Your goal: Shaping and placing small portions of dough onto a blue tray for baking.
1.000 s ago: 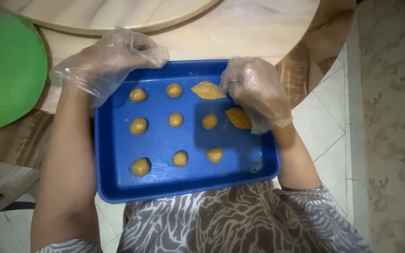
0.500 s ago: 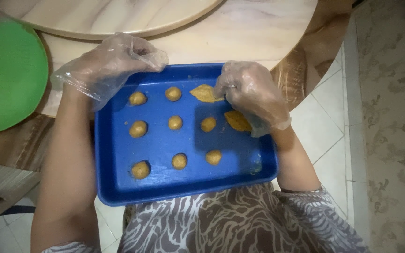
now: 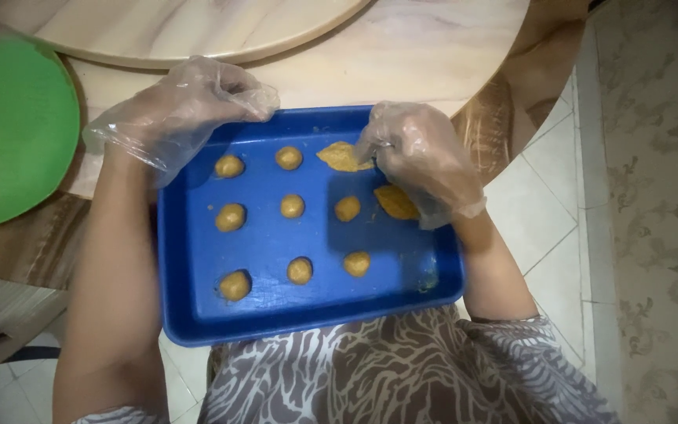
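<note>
Little has moved since the earlier frames: the right hand in its thin clear plastic glove has stayed over the far right part of the blue rectangular plastic tray, its fingertips only bent a bit more to the flat golden leaf-shaped dough piece. The grip is pressed together on the right tip of this piece — a pinch. The piece lies to the left of the fingers, its long axis about left to right along the far rim. A second flat dough piece lies just under the right palm, partly hidden.

The left hand, gloved also, is curled on the far left corner of the tray; I cannot tell if it clamps the rim.

Eight small round dough balls — matte, a little rough — stand apart in rows. The tray rests partly on the pale marble-look desk, beside a round green plate.
</note>
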